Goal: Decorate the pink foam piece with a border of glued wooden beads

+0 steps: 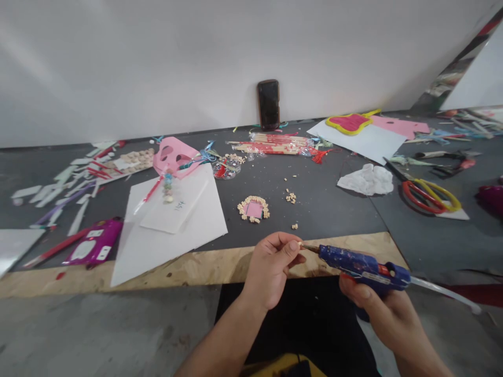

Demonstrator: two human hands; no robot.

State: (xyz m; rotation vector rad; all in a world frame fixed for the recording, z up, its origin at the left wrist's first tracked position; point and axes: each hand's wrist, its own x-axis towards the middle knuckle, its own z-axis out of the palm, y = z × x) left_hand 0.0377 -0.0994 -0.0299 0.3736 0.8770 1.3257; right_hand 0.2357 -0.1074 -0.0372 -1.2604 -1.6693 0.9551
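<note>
In my right hand (377, 303) is a blue hot glue gun (353, 263), its nozzle pointing left and a clear glue stick (444, 293) sticking out of its back. My left hand (273, 264) pinches a tiny pale bead (300, 244) between thumb and finger, right at the nozzle tip. Beyond my left hand, a pink square (253, 210) lies on the table, edged by a ring of small pale beads (251, 199). Some loose beads (291, 198) lie to the right of it, and a small clump (294, 226) sits nearer to me.
A phone (269, 104) leans against the wall. White sheets (129, 246), a pink mask (176, 155) and a purple packet (96, 242) lie left. Wrapped sticks (275, 144) lie behind. Crumpled tissue (367, 179) and red-and-yellow scissors (426, 195) lie right. The wooden table edge (176, 275) is in front.
</note>
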